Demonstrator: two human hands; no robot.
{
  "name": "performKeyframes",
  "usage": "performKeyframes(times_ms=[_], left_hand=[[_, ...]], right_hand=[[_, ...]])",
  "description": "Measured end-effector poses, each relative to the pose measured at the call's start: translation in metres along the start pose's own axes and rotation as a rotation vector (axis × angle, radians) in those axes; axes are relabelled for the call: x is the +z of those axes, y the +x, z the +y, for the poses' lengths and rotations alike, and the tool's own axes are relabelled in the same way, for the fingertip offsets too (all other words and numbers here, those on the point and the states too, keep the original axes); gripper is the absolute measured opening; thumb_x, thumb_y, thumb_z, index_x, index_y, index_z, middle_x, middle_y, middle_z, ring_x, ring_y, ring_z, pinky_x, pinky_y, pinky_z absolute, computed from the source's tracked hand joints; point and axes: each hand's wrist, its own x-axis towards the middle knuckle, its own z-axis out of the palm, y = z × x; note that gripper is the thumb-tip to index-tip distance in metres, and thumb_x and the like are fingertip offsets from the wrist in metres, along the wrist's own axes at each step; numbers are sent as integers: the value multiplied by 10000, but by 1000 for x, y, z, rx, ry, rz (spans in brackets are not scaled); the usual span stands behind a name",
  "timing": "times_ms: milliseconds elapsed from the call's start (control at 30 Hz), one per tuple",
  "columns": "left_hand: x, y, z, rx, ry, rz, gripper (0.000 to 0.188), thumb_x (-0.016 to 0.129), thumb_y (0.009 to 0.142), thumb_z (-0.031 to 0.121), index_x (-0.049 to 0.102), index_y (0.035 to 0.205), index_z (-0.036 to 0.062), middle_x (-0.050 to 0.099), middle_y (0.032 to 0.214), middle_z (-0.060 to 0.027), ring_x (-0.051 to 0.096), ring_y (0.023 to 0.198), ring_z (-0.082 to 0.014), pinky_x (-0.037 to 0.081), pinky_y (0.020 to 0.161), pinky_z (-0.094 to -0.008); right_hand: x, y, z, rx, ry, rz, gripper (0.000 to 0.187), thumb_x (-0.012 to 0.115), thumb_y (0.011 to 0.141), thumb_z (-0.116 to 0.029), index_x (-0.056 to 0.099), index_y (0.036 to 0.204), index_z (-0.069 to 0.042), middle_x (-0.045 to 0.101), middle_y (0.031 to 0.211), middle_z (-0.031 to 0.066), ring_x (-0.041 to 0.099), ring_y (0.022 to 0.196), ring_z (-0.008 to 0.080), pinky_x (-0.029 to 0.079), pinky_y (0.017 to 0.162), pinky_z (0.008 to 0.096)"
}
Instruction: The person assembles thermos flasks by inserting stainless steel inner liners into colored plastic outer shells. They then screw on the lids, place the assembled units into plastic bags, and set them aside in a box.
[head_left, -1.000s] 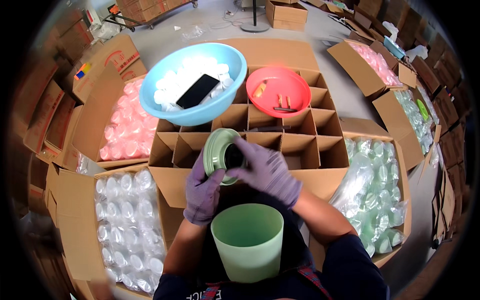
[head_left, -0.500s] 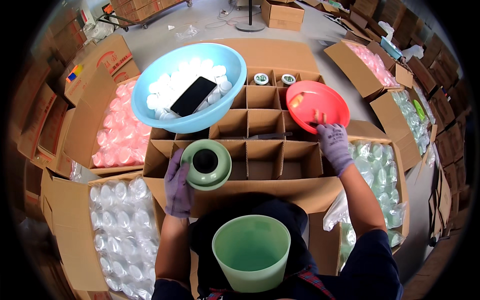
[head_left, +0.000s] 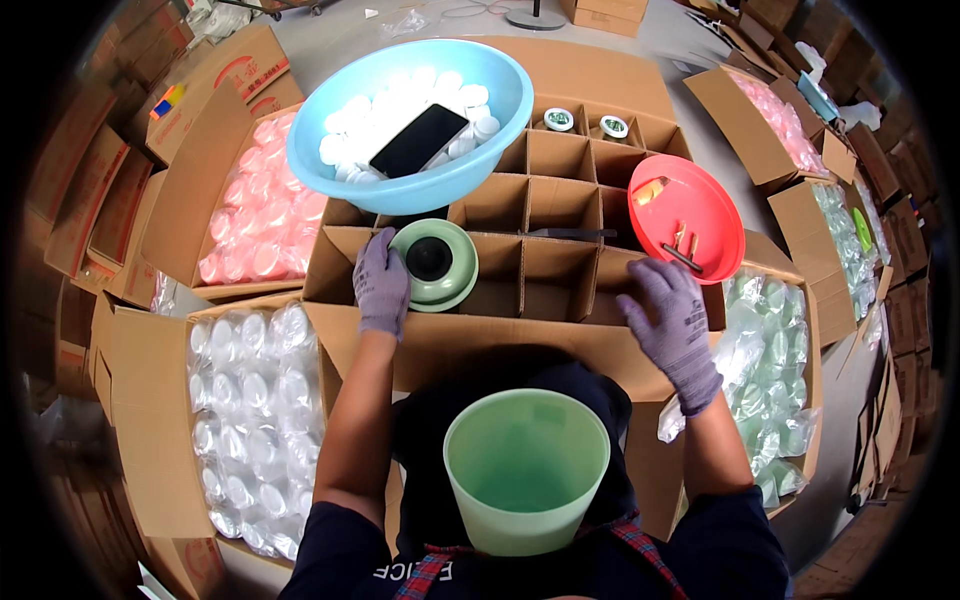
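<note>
My left hand, in a purple-grey knit glove, is closed at the left rim of a pale green round piece with a dark round centre. That piece is over the near left compartments of a divided cardboard carton. My right hand, gloved alike, hovers by the carton's near right corner with fingers apart and nothing in them. Just beyond it, a red bowl holds a thin dark stick and a few small tan pieces. A pale green bucket stands at my lap.
A blue basin of white caps, with a black phone on top, rests on the carton's far left. A dark flat tool lies across the dividers. Cartons of pink, clear and green cups flank me.
My right hand has drawn back from the red bowl's edge, and its fingers have spread. The dark stick now shows fully in the bowl. The view has shifted, moving everything up and right in it.
</note>
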Motion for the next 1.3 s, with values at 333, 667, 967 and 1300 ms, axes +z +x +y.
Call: performKeyframes(times_ms=[333, 667, 967, 1300], left_hand=[[-157, -126, 149, 912, -512, -933, 406, 896, 679, 364, 712, 891, 70, 664, 831, -92, 668, 806, -259, 514, 892, -380], [-179, -170, 114, -172, -914, -66, 518, 533, 1026, 441, 614, 1202, -40, 672, 1071, -101, 638, 936, -176, 505, 831, -298], [-197, -211, 101, -255, -1038, 95, 527, 347, 1100, 395, 530, 1336, -38, 629, 1267, -120, 622, 1112, -217, 502, 948, -333], [-232, -223, 102, 75, -63, 72, 320, 428, 1069, 217, 576, 1182, -43, 682, 1051, -148, 675, 940, -229, 572, 741, -385]], right_hand=[[-12, -54, -30, -52, 291, 103, 313, 697, 862, -86, 653, 1167, -32, 643, 1146, 184, 623, 1048, 373, 507, 912, 432], [111, 104, 37, 0, -188, -515, 289, 617, 914, -294, 706, 1149, -151, 694, 1151, 112, 591, 1194, 314, 402, 1071, 466], [-36, 3, -62, 319, 1344, -66, 614, 714, 890, -299, 516, 1414, -46, 660, 1089, 49, 674, 941, 212, 534, 787, 349], [-124, -64, -68, -335, 492, 234, 826, 858, 667, -313, 503, 1381, -98, 579, 1249, 155, 601, 1139, 361, 503, 973, 417]])
